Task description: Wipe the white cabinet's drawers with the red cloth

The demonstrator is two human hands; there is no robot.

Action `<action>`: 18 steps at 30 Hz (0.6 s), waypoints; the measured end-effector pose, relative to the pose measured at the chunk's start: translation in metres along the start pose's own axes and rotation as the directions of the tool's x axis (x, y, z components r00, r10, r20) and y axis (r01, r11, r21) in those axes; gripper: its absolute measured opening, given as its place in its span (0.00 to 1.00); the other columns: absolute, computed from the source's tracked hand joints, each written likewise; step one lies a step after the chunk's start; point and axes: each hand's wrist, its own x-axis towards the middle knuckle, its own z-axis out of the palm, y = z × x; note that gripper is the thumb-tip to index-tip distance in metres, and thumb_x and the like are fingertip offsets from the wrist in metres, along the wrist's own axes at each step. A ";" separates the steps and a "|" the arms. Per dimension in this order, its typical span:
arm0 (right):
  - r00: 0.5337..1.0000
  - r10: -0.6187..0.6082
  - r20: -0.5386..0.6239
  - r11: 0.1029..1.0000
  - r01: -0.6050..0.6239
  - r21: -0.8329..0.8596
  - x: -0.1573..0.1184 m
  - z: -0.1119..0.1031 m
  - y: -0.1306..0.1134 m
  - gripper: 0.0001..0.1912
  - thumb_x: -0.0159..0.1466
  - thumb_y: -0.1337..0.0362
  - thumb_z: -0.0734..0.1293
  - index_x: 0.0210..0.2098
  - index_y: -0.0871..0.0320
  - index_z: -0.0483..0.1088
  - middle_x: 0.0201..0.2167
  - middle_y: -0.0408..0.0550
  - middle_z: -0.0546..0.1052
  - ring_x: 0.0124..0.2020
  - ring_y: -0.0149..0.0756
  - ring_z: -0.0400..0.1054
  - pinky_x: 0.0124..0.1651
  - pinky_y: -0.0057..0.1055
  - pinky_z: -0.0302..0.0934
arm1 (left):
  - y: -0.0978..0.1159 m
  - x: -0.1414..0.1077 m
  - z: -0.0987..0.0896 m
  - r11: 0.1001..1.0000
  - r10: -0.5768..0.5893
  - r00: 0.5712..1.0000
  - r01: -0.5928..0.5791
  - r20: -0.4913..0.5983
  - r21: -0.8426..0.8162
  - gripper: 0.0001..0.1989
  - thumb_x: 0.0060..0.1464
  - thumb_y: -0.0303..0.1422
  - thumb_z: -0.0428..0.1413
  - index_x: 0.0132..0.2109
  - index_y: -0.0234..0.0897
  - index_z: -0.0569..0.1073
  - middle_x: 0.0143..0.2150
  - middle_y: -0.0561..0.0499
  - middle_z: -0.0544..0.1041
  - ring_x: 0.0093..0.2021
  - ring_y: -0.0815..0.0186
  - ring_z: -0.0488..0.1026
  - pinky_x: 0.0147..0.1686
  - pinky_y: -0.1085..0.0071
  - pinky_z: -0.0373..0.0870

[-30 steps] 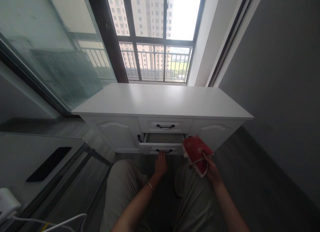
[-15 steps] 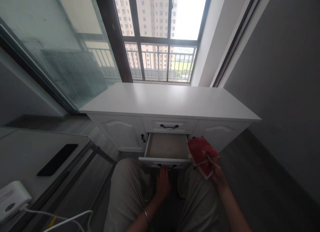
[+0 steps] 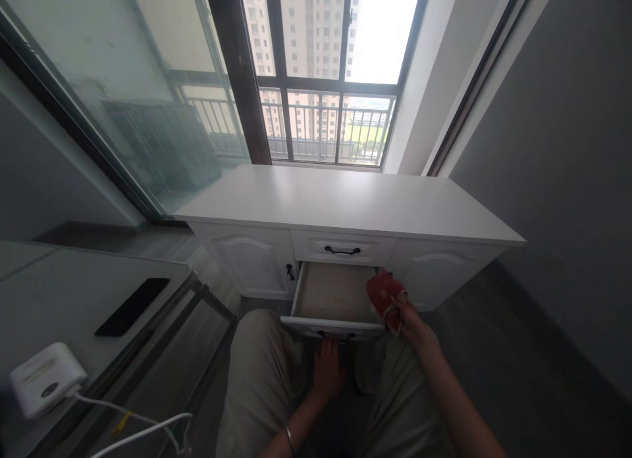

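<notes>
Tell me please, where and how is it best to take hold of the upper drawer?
Probably the middle of its dark handle, from the front and slightly above: the slim bar runs between two end mounts, and the open lower drawer juts out beneath.

There is one white wooden cabinet [image 3: 345,201], with two panelled drawers, the upper drawer [image 3: 365,243] and the lower drawer [image 3: 296,322], and two arched-panel doors, the left door [image 3: 251,264] and the right door [image 3: 444,267]. Three black curved metal handles can be made out: the top handle [image 3: 342,251], the lower handle [image 3: 322,333] and the side handle [image 3: 289,272]. Two bare hands show, the left hand [image 3: 328,372] and the right hand [image 3: 412,323], with one red patterned cloth item [image 3: 382,295] and one silver bracelet [image 3: 289,438]. Near the right edge of the one pale worktop [image 3: 64,274] are one black flat slab [image 3: 132,306] and one white plastic box [image 3: 47,379].
</notes>
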 end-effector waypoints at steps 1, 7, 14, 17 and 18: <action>1.000 0.023 -0.013 1.000 -0.023 -0.011 0.008 0.011 0.010 0.24 0.46 0.65 0.84 0.42 0.52 0.80 0.43 0.47 0.87 0.41 0.42 0.84 0.50 0.36 0.81 | 0.002 -0.001 -0.008 1.000 -0.005 1.000 0.005 0.020 -0.019 0.44 0.59 0.29 0.52 0.81 0.29 0.55 0.84 0.36 0.54 0.84 0.49 0.49 0.79 0.47 0.53; 0.997 0.005 -0.073 0.912 -0.034 -0.408 0.053 0.081 0.075 0.20 0.53 0.55 0.78 0.41 0.53 0.73 0.37 0.50 0.85 0.42 0.45 0.82 0.47 0.39 0.78 | -0.024 -0.019 -0.075 0.994 0.067 0.997 -0.069 -0.025 -0.091 0.30 0.65 0.31 0.50 0.72 0.44 0.74 0.75 0.46 0.73 0.78 0.54 0.64 0.82 0.46 0.48; 0.988 -0.135 -0.077 0.705 0.041 -0.708 0.112 0.150 0.108 0.14 0.68 0.52 0.66 0.41 0.56 0.73 0.50 0.61 0.82 0.61 0.52 0.73 0.65 0.46 0.66 | -0.146 -0.050 -0.149 0.974 -0.177 0.667 0.016 -0.724 -0.224 0.25 0.68 0.44 0.48 0.59 0.39 0.82 0.62 0.38 0.81 0.65 0.45 0.75 0.70 0.40 0.70; 0.991 -0.117 0.057 0.655 0.120 -0.746 0.127 0.185 0.114 0.10 0.66 0.58 0.68 0.42 0.57 0.75 0.51 0.62 0.82 0.64 0.53 0.70 0.69 0.47 0.60 | -0.177 -0.054 -0.150 0.959 -0.266 0.598 0.084 -0.756 -0.272 0.33 0.68 0.51 0.46 0.66 0.35 0.75 0.67 0.34 0.78 0.69 0.42 0.72 0.71 0.37 0.68; 0.988 -0.107 0.108 0.640 0.152 -0.753 0.129 0.197 0.115 0.09 0.66 0.59 0.68 0.41 0.58 0.75 0.50 0.62 0.82 0.63 0.54 0.71 0.69 0.49 0.59 | -0.181 -0.053 -0.146 0.952 -0.287 0.604 0.090 -0.743 -0.294 0.35 0.68 0.53 0.46 0.68 0.35 0.73 0.68 0.34 0.77 0.70 0.42 0.72 0.72 0.38 0.69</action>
